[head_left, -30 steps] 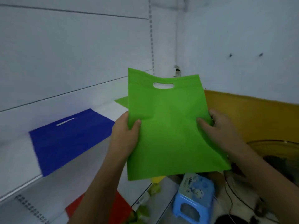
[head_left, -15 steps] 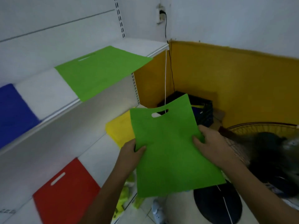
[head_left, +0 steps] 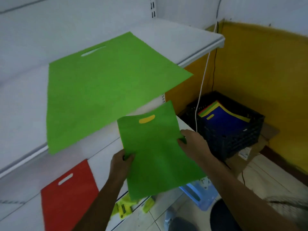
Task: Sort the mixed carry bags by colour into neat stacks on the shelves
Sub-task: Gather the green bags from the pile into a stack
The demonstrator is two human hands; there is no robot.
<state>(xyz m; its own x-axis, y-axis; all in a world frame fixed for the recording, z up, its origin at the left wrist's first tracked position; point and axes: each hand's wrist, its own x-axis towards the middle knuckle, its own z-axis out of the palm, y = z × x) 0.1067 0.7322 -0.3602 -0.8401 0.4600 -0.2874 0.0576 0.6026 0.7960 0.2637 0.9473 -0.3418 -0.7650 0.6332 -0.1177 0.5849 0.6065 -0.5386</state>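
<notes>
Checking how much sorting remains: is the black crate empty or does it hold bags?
Not empty. The black crate holds a stack of bags: blue on top, with yellow, green and red edges showing beneath.

The held green bag [head_left: 160, 152] hides most of a yellow bag [head_left: 146, 121]; the red bag [head_left: 70, 195] runs off the bottom edge.

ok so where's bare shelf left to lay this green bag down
Upper shelf: bare strip right of the green stack, up to the end. Lower shelf: bare between the red bag and the held green bag. The crate is crowded.
</notes>
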